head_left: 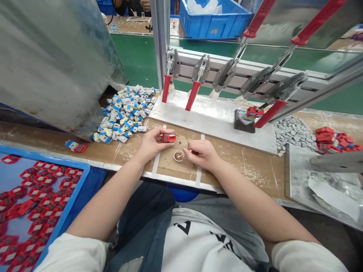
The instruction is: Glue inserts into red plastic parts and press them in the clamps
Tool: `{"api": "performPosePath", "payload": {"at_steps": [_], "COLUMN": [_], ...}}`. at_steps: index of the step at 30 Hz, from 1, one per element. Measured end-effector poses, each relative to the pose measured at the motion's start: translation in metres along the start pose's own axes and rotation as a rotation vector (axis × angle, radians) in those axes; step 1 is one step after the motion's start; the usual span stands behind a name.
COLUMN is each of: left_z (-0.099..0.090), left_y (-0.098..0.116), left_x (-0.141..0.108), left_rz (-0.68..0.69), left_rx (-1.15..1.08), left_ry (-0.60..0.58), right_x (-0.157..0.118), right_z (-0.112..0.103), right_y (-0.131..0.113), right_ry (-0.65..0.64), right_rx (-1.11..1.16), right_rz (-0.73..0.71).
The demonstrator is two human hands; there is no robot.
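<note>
My left hand (151, 145) pinches a small red plastic housing (169, 137) between thumb and fingers, above the taped brown cardboard (167, 163). Just right of it, my right hand (202, 153) is closed on a thin light-coloured stick (182, 155). The stick's tip reaches into a small round dish (178, 158) with something brownish in it. Most of the stick is hidden by my fingers. Behind both hands lies a pile of grey, blue and yellow parts (126, 113), to the left of a metal plate (198, 113).
Toggle clamps with red handles (193, 96) hang over the plate; a red part (253, 112) sits in a dark block under the rightmost one. A blue tray (88, 172) of red parts is left. Small grey pieces (295, 136) and red parts (326, 138) lie right.
</note>
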State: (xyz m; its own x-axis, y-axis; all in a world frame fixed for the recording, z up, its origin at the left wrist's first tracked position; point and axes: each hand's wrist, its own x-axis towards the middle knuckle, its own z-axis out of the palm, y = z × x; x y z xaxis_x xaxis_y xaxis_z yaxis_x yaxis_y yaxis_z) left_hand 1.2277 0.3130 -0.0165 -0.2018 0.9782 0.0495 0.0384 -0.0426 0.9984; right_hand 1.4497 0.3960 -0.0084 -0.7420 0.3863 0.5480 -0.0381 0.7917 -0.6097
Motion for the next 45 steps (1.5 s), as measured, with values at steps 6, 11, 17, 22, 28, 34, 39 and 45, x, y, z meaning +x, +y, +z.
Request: {"api": "performPosePath", "payload": {"at_steps": [6, 11, 17, 22, 28, 34, 39, 45], "left_z": [0.000, 0.001, 0.002, 0.003, 0.004, 0.002, -0.013, -0.030], "left_y": [-0.001, 0.000, -0.002, -0.001, 0.001, 0.002, 0.009, 0.008], "left_x": [0.001, 0.001, 0.002, 0.002, 0.000, 0.002, -0.034, -0.098], "left_rz": [0.000, -0.021, -0.046, -0.049, -0.066, -0.038, -0.004, -0.072], "left_rx": [-0.030, 0.032, 0.059, 0.052, 0.044, 0.031, -0.027, -0.129], "left_ry": [-0.012, -0.025, -0.035, -0.035, -0.021, 0.038, 0.214, 0.431], "right_x": [0.000, 0.009, 0.015, 0.014, 0.012, 0.004, 0.004, 0.091], "right_z": [0.001, 0.004, 0.008, 0.011, 0.008, -0.007, -0.023, -0.006], "right_y": [0.001, 0.001, 0.005, 0.008, 0.011, 0.005, -0.006, -0.014], "right_ry": [0.067, 0.331, 0.281, 0.251, 0.278, 0.147, -0.382, -0.432], "right_rx": [0.057, 0.072, 0.078, 0.110, 0.040, -0.012, -0.308, -0.428], "right_rz": [0.072, 0.247, 0.258, 0.223, 0.259, 0.119, 0.049, 0.193]}}
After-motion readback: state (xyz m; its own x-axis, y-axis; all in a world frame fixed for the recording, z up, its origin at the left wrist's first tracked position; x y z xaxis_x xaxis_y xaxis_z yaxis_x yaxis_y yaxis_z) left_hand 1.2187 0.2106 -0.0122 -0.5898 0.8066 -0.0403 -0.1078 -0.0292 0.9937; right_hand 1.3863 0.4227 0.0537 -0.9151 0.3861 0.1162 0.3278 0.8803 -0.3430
